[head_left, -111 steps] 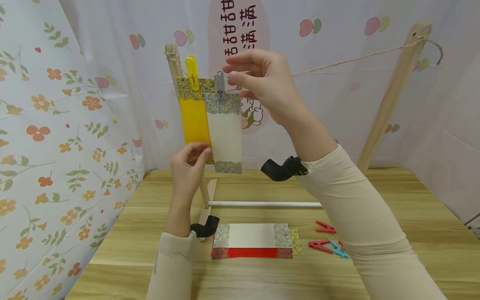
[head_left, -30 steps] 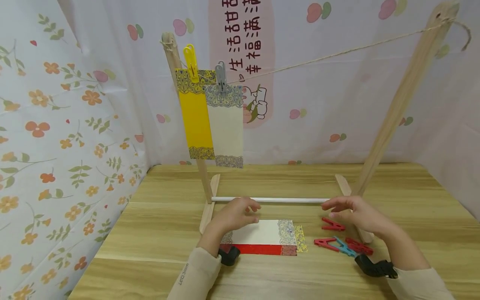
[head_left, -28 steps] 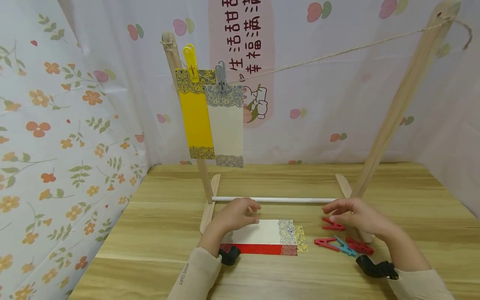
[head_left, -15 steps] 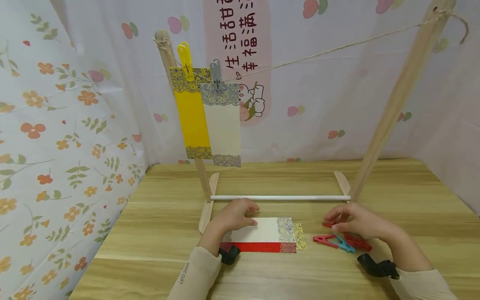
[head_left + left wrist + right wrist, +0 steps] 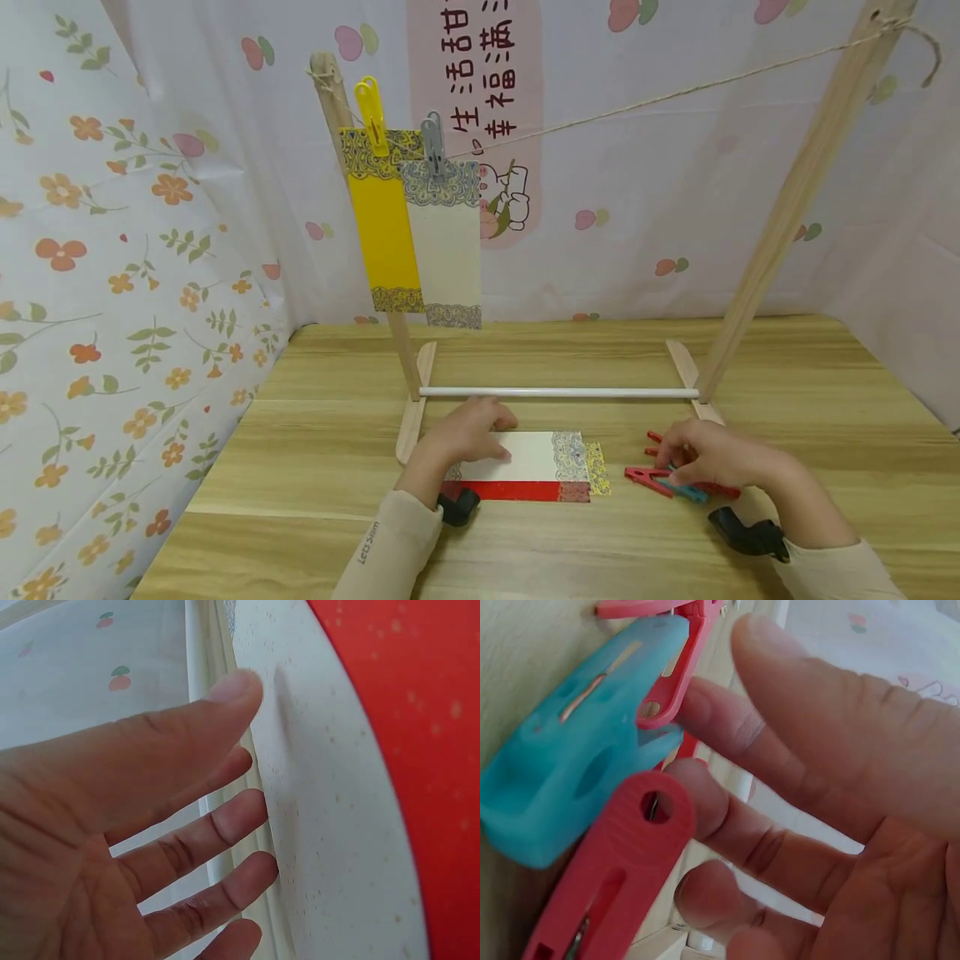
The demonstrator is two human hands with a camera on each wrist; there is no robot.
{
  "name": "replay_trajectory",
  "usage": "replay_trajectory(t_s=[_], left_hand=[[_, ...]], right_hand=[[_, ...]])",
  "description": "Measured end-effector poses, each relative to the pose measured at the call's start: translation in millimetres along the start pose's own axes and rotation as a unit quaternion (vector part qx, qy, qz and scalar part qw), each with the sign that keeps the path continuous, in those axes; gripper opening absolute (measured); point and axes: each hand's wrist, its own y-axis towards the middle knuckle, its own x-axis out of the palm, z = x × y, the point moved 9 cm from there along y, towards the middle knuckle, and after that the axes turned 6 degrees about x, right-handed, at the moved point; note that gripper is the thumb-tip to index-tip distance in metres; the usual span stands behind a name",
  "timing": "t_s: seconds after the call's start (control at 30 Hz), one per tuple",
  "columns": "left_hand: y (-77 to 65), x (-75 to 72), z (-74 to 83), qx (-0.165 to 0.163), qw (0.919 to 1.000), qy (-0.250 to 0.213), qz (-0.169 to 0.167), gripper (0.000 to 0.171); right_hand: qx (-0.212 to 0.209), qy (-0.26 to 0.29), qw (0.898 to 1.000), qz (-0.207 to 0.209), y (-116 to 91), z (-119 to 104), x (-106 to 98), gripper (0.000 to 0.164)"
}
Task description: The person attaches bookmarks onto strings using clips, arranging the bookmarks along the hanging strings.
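Note:
My left hand [image 5: 467, 435] is low over the left part of a cream card [image 5: 528, 454] with lace-patterned ends, its thumb and fingers apart. The cream card lies over a red card [image 5: 510, 492]; a yellow patterned end [image 5: 597, 468] of another sticks out at the right. In the left wrist view the fingertips are close to the cream card's edge. On the right, my right hand [image 5: 720, 454] reaches among a blue clothespin [image 5: 577, 742] and several red clothespins [image 5: 615, 862]. Its fingertips are right at the clothespins, with the thumb standing apart from them.
A wooden frame with a right post [image 5: 795, 208], left post [image 5: 330, 92] and white crossbar [image 5: 555, 392] stands behind the hands. On its twine [image 5: 637, 106] hang a yellow card [image 5: 385, 237] under a yellow clothespin [image 5: 371, 117] and a cream card [image 5: 447, 250] under a grey clothespin [image 5: 432, 146].
Both hands have come down from the hanging cards to the table. Over the last half second my right hand has lowered onto the clothespins; the left has stayed over the cards.

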Motion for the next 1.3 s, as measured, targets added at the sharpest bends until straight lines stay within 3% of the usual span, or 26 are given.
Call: replay_trajectory(t_s=[0.23,0.53,0.77,0.93,1.3], left_hand=[[-6.6,7.9,-1.3,-0.047,0.9977,0.032,-0.036,0.059],[-7.9,8.2,0.7,-0.065,0.9950,0.064,-0.042,0.063],[-8.5,9.2,1.5,-0.066,0.9951,0.060,-0.043,0.062],[-8.6,7.7,2.3,-0.060,0.9957,0.058,-0.041,0.062],[-7.0,4.5,2.5,-0.047,0.9965,0.062,-0.032,0.054]], right_hand=[[0.049,-0.054,0.997,0.007,-2,6,4,0.018],[0.133,-0.145,0.979,0.047,1,9,3,0.029],[0.104,-0.200,0.971,0.080,4,4,0,0.029],[0.112,-0.208,0.966,0.105,4,5,-5,0.027],[0.073,-0.181,0.976,0.096,4,0,-9,0.022]])
